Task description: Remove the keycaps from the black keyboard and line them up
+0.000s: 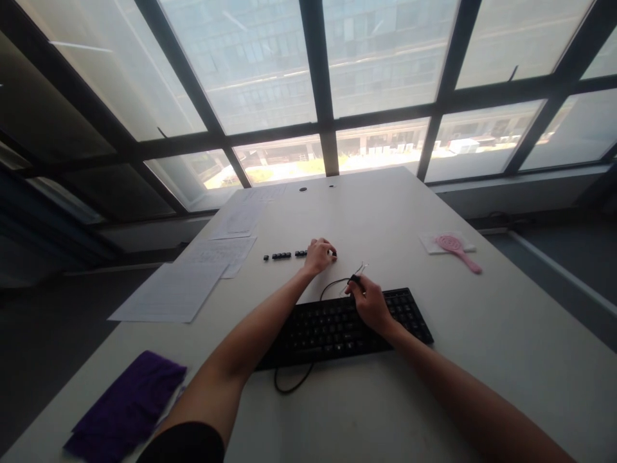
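A black keyboard (332, 331) lies on the white table, with both my forearms passing over it. Beyond it, small black keycaps (281, 256) stand in a broken row. My left hand (320, 256) is at the right end of that row, its fingers closed around a dark keycap (332, 253), partly hidden by them. Above the upper right of the keyboard, my right hand (370, 301) grips a wire keycap puller (355, 278) by its dark handle; its thin wire loops point up and away. Black cable (332, 283) curves out behind the keyboard.
Printed sheets of paper (168, 292) lie along the left side. A folded purple cloth (128, 402) is at the near left. On the right, a pink hairbrush (456, 247) rests on a white packet (427, 243). Large windows (385, 58) stand past the table's far edge.
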`<state>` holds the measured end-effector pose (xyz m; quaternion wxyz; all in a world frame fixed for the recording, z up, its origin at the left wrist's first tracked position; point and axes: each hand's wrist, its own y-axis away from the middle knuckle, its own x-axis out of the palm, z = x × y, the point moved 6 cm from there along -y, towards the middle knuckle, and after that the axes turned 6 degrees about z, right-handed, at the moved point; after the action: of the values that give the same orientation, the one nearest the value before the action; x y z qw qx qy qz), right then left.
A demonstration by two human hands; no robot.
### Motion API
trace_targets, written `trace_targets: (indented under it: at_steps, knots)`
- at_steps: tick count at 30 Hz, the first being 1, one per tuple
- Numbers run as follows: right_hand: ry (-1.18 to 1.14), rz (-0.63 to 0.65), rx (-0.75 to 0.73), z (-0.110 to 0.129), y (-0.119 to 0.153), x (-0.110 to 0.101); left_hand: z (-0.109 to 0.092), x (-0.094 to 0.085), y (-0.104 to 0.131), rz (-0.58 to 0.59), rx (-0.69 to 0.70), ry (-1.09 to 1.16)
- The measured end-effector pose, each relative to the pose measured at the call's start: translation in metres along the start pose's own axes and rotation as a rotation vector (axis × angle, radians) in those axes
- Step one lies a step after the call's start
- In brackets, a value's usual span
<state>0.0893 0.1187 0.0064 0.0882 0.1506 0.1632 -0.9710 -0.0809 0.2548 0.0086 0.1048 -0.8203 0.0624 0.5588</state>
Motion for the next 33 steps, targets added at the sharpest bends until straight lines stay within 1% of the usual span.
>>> trace_targets:
  at_steps: [5, 11, 21, 33]
  knots:
    - [0.005, 0.032, 0.01, 0.0, 0.0, 0.002, 0.017, 0.0, -0.018, 0.04, -0.083, -0.011]
    - [0.006, 0.043, 0.014, 0.003, 0.0, 0.001, 0.024, 0.0, -0.027, 0.087, -0.096, -0.012]
    - [0.014, 0.054, 0.004, 0.004, 0.0, 0.001, 0.024, -0.003, -0.026, 0.11, -0.115, -0.003]
    - [0.021, 0.063, 0.012, 0.006, 0.0, 0.001, 0.032, -0.001, -0.027, 0.135, -0.157, 0.003]
